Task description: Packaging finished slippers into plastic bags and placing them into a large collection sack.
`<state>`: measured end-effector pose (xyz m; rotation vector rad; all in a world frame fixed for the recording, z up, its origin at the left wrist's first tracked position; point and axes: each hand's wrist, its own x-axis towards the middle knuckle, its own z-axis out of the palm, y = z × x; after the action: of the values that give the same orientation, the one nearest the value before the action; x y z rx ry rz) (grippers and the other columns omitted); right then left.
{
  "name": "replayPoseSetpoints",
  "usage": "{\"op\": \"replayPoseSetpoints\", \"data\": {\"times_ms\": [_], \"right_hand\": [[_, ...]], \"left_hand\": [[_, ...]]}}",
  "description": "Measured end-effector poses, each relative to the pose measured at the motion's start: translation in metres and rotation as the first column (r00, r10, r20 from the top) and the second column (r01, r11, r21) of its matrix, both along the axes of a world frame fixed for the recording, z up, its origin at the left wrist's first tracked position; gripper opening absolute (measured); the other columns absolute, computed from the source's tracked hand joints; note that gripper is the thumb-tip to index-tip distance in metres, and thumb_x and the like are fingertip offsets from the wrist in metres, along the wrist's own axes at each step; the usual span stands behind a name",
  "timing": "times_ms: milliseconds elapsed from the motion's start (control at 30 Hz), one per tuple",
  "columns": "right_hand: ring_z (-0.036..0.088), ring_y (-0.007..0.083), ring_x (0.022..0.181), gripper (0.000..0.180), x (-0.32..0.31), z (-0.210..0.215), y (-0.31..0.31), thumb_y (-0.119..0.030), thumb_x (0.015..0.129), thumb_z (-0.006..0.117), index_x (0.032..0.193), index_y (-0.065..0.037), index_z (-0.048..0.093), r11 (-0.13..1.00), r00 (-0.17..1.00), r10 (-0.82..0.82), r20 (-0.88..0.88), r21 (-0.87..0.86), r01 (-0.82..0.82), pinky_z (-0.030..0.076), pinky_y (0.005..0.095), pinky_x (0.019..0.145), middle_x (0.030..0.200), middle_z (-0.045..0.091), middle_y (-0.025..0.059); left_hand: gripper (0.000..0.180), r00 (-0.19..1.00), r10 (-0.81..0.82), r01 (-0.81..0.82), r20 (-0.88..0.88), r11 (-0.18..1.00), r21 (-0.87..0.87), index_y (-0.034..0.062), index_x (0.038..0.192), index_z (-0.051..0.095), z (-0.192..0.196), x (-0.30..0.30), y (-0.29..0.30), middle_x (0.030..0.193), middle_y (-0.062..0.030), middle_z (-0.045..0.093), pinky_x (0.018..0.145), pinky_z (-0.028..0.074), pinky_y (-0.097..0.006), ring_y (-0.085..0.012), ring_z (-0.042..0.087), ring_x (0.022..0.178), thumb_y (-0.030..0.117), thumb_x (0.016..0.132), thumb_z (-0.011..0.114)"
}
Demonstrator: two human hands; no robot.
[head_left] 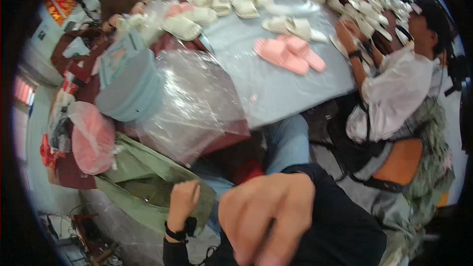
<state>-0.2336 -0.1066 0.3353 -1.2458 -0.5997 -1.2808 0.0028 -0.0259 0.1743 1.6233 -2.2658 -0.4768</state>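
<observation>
My right hand (268, 212) is raised close in front of me, large and slightly blurred. Its fingers are curled together and point down, and whether anything is inside them is hidden. Lower on the left, my left hand (185, 199) is closed in a loose fist with nothing showing in it, a dark band on the wrist. It is over the edge of an open green sack (143, 155). Farther off, a pair of pink slippers (290, 54) lies on the grey-covered table (276, 101), with a cream pair (294, 28) just behind.
Clear plastic bags (192, 93) cover the near left of the table beside a grey-blue tub (130, 81). A bagged pink bundle (92, 138) lies left of it. Many cream slippers (224, 0) fill the far side. A co-worker in a white shirt (399, 88) sits at right.
</observation>
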Motion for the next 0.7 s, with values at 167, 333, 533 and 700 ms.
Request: {"op": "replayPoseSetpoints", "data": {"times_ms": [167,333,533,700], "right_hand": [[0.056,0.0201,0.069,0.024,0.006,0.024,0.035,-0.017,0.097,0.047,0.101,-0.010,0.070,0.986,0.975,-0.157,0.157,0.079,0.146,0.038,0.0364,0.078,0.088,0.061,0.0088],[0.056,0.0227,0.067,0.019,0.028,0.017,0.042,-0.011,0.094,0.051,0.090,0.001,0.067,0.979,0.898,-0.142,0.417,0.192,0.066,0.044,0.0301,0.056,0.085,0.060,0.0096],[0.059,0.0256,0.073,0.024,0.039,0.007,0.028,-0.014,0.095,0.049,0.088,0.003,0.065,0.959,0.847,-0.181,0.500,-0.101,0.264,0.047,0.0338,0.057,0.088,0.062,0.0132],[0.062,0.0300,0.078,0.035,0.030,0.017,0.063,-0.027,0.092,0.056,0.099,0.006,0.062,0.940,0.911,-0.138,0.389,0.341,-0.003,0.048,0.0363,0.063,0.092,0.063,0.0145]], "left_hand": [[0.016,0.993,-0.111,0.110,-0.027,0.992,-0.055,0.0031,0.096,0.061,-0.010,-0.026,-0.017,0.078,-0.0110,0.060,0.066,0.041,-0.039,-0.0287,0.057,0.073,0.008,0.081,0.060],[0.017,0.983,-0.177,0.175,-0.053,0.984,-0.038,0.0040,0.097,0.062,-0.022,-0.034,-0.013,0.080,-0.0096,0.062,0.069,0.042,-0.038,-0.0269,0.057,0.075,0.008,0.081,0.060],[0.017,0.991,-0.136,0.136,0.003,0.991,-0.001,0.0035,0.098,0.061,-0.017,-0.027,-0.008,0.083,-0.0105,0.062,0.071,0.042,-0.038,-0.0275,0.057,0.078,0.007,0.082,0.059],[0.027,0.991,-0.120,0.121,-0.055,0.992,0.025,0.0057,0.109,0.059,-0.014,-0.034,-0.018,0.109,-0.0132,0.059,0.085,0.043,-0.038,-0.0296,0.057,0.099,0.004,0.082,0.060]]}}
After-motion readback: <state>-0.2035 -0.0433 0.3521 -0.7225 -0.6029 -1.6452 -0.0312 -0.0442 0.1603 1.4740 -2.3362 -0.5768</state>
